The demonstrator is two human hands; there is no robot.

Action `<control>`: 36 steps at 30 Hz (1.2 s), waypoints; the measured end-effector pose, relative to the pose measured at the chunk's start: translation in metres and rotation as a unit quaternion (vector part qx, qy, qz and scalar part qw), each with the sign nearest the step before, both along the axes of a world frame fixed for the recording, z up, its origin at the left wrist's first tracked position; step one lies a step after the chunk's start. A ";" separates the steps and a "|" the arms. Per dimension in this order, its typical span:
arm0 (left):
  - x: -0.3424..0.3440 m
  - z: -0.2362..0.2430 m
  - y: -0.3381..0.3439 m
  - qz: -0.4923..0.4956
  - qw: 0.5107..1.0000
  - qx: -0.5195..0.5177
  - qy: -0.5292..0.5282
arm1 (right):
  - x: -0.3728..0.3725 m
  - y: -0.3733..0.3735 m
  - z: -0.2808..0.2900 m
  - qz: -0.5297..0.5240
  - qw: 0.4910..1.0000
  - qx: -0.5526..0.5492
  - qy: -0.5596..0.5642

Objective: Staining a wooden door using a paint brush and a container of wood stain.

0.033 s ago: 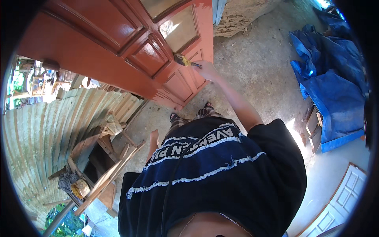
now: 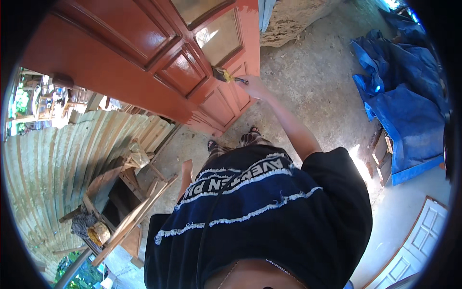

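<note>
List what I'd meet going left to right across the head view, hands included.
Corrugated sheet → left hand → brush → right hand → blue tarp.

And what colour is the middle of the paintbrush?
Yellow; the head view shows it on the paintbrush.

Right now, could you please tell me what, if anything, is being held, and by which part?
The right hand holds a paintbrush by its handle; nothing shows in the left hand.
</note>
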State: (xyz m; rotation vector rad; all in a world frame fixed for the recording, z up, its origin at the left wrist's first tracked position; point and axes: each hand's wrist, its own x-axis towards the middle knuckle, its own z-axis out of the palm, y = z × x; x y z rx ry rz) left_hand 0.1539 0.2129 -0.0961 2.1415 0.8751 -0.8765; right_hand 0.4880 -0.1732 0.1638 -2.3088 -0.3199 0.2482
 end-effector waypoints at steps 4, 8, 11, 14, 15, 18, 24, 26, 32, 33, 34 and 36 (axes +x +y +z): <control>0.033 0.017 0.017 0.011 0.998 0.012 -0.061 | 0.038 -0.031 0.003 -0.030 0.995 -0.090 0.002; 0.017 0.019 0.042 0.097 0.994 0.031 -0.045 | 0.070 -0.050 0.039 -0.031 0.991 -0.129 -0.015; 0.020 0.017 0.042 0.138 0.989 0.033 -0.038 | 0.089 -0.074 0.062 -0.106 0.973 -0.200 -0.046; 0.025 0.012 0.032 0.148 0.984 0.032 -0.092 | 0.103 -0.079 0.089 -0.037 0.954 -0.283 -0.088; 0.024 0.008 0.021 0.159 0.982 0.029 -0.094 | 0.098 -0.071 0.103 -0.055 0.956 -0.271 -0.097; 0.020 -0.002 -0.002 -0.058 0.995 0.056 -0.059 | 0.083 -0.057 0.142 -0.092 0.961 -0.220 -0.143; 0.058 0.023 -0.099 -0.154 0.986 -0.052 -0.022 | 0.061 -0.045 0.079 -0.194 0.968 -0.080 -0.136; 0.044 -0.011 -0.066 -0.295 0.954 0.040 -0.037 | 0.052 -0.037 0.047 -0.195 0.977 -0.038 -0.077; 0.091 -0.019 -0.036 -0.217 0.968 0.071 -0.102 | 0.051 -0.071 -0.007 -0.128 0.985 -0.113 -0.005; 0.094 -0.020 -0.033 -0.128 0.985 0.062 -0.099 | 0.052 -0.068 -0.001 -0.129 0.987 -0.097 -0.006; 0.098 -0.017 -0.034 -0.125 0.985 0.064 -0.100 | 0.057 -0.061 0.014 -0.126 0.987 -0.096 -0.006; 0.107 -0.011 -0.036 -0.233 0.967 0.071 -0.073 | 0.063 -0.041 0.062 -0.117 0.987 -0.059 -0.098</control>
